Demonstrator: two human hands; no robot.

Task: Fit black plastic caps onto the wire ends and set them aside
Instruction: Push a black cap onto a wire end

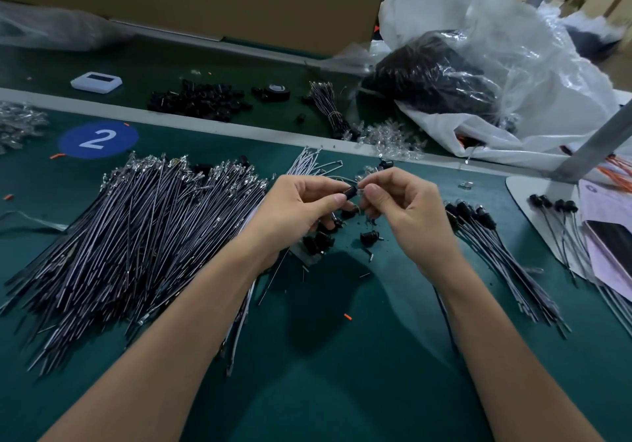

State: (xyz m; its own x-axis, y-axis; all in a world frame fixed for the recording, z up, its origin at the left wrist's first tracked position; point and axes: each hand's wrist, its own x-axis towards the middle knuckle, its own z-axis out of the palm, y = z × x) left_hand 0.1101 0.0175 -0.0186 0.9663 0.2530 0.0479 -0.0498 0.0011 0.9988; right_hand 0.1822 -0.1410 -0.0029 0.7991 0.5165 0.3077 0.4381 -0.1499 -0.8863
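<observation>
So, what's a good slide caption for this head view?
Left hand holds a black cap to the wire end in the right hand; uncapped wires left, capped wires right.

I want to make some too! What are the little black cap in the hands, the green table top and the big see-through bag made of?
Small black cap: likely moulded plastic, matte with a faint sheen.
Green table top: seems a rubbery mat, smooth and dull.
Big see-through crinkled bag: thin plastic film, glossy wrinkles, dark contents showing through.
</observation>
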